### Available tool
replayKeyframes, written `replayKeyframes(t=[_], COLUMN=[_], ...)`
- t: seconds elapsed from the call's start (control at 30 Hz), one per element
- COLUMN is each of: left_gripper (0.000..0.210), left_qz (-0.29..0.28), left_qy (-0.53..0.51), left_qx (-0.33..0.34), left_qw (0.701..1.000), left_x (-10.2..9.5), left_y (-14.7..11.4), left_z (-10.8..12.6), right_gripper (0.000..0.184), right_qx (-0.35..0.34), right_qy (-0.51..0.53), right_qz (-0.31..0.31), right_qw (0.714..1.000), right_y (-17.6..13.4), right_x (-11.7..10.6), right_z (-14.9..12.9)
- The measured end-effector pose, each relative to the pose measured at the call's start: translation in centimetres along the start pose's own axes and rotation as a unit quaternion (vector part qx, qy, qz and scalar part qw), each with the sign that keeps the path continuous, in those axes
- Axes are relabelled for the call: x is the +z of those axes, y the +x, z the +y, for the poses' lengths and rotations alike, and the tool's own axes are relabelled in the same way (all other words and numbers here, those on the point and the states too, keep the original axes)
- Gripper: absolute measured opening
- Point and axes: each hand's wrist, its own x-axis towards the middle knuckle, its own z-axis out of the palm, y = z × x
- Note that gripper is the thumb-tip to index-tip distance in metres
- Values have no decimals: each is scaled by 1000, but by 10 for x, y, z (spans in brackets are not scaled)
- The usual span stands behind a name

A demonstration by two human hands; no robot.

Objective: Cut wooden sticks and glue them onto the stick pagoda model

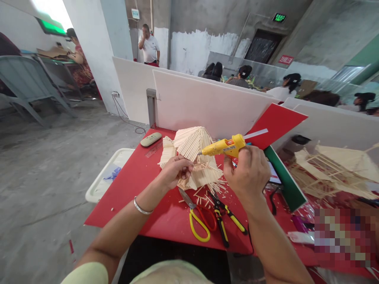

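A yellow glue gun (223, 146) with a white glue stick out of its back is gripped in my right hand (250, 171). Its nozzle points left, close to the edge of a small model roof (194, 144) made of thin pale wooden sticks. My left hand (177, 170) is at the front of this model, fingers pinched together; what they hold, if anything, is too small to make out. Below the model lie loose sticks (204, 195), scissors (198, 221) with yellow and red handles, and black-and-yellow pliers (226, 219).
On the red table (127, 197) rest a beige case (151, 139) and a clear ruler (154, 150). A green board (288, 181) stands at the right, beside another stick model (328, 169). White partition panels (204, 98) line the back; people sit beyond them. A white bin (99, 183) is at the left.
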Motion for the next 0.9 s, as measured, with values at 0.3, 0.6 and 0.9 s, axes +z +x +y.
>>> replayKeyframes(t=[0.3, 0.6, 0.9], left_gripper=[14, 20, 26], left_qz=[3, 0, -15], left_qy=[16, 34, 15], left_qx=[3, 14, 11], left_qw=[1000, 999, 1000], left_x=[-3, -8, -9], left_y=[0, 0, -1], left_z=[-1, -4, -3], right_gripper=[23, 30, 27], right_qx=[-18, -58, -71], right_qy=[7, -17, -19], right_qz=[-10, -26, -21], right_qw=[1000, 998, 997], right_y=[-1, 5, 7], right_x=[0, -3, -3], right_z=[-3, -7, -9])
